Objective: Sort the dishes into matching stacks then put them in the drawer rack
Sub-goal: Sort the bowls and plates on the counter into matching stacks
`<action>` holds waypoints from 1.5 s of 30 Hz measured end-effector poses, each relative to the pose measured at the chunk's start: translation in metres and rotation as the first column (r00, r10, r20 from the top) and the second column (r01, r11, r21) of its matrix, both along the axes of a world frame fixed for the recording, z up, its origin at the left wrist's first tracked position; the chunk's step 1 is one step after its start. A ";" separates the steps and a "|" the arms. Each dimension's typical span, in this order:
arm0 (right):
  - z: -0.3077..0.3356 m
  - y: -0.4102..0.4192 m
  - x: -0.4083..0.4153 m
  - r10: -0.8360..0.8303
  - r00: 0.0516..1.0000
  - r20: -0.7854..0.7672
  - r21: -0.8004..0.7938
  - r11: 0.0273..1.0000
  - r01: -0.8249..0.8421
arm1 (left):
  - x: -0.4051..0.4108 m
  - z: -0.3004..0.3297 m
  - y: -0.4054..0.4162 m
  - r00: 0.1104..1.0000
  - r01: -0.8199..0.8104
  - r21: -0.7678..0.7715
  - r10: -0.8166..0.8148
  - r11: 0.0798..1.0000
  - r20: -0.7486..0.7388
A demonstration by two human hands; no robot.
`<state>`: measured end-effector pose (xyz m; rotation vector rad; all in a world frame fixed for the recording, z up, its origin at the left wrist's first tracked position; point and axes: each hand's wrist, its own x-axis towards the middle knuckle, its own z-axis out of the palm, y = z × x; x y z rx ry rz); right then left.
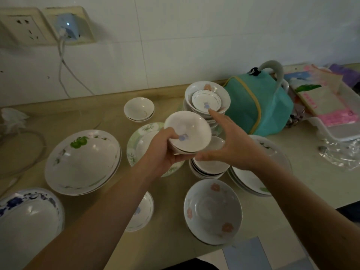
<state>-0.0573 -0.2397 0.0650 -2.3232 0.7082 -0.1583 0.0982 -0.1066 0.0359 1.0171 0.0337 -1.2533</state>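
My left hand [162,151] grips a small white dish with a blue mark [191,131], tilted, above the counter's middle; a second dish seems to sit under it. My right hand [229,141] hovers beside it with fingers spread, the forefinger reaching toward a small blue-marked dish [206,99] that lies on top of the far stack of pink-flowered dishes [224,92]. A stack of small white bowls [208,168] stands below my hands. Another blue-marked dish [145,209] lies partly hidden under my left forearm.
Large green-patterned plates [81,162] sit left, a blue-patterned plate [29,217] at the near left, a pink-flowered plate [213,211] near the front edge, more plates [251,180] right. Two small bowls [138,108] stand at the back. A teal bag [259,102] and a white tray [335,131] fill the right.
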 end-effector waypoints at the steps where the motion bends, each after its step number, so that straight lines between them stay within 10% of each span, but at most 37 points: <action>1: -0.008 0.000 -0.007 0.002 0.997 -0.072 -0.028 1.000 -0.004 | 0.005 -0.004 0.003 0.999 -0.033 -0.008 0.033 0.999 -0.003; 13: -0.036 -0.004 -0.009 0.063 0.956 -0.288 -0.107 0.989 -0.098 | 0.022 -0.013 0.025 0.996 -0.089 0.017 0.088 0.996 0.026; 18: -0.003 -0.016 -0.005 -0.081 0.988 -0.128 0.152 0.983 0.101 | 0.021 -0.017 0.026 0.995 -0.089 0.068 0.086 0.994 0.055; 25: 0.015 0.003 0.037 0.008 0.997 0.081 0.129 0.991 -0.019 | 0.021 -0.010 0.016 0.993 0.007 0.064 -0.014 0.998 0.117; 45: -0.012 -0.008 0.236 0.194 0.981 -0.019 -0.015 0.981 -0.194 | 0.161 0.005 -0.017 0.973 -0.033 0.111 0.006 0.993 0.232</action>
